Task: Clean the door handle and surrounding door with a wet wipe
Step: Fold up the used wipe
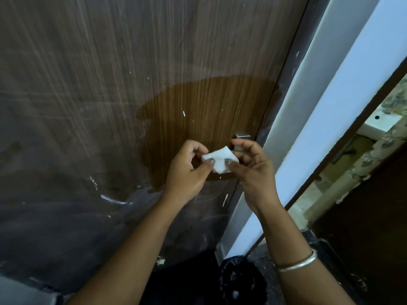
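A dusty brown wooden door (110,95) fills the view, with a darker, wiped-looking patch around its right edge. The metal door handle (242,137) pokes out just above my right hand, mostly hidden behind it. A small folded white wet wipe (220,160) is held in front of the door, pinched from both sides. My left hand (187,170) grips its left end with thumb and fingers. My right hand (251,168) holds its right end, a silver bangle on that wrist.
A white door frame (330,95) runs diagonally on the right. Beyond it a second dark door (374,216) stands ajar with a floral wall and white sink behind. A black-lined bin (240,280) sits on the floor below my arms.
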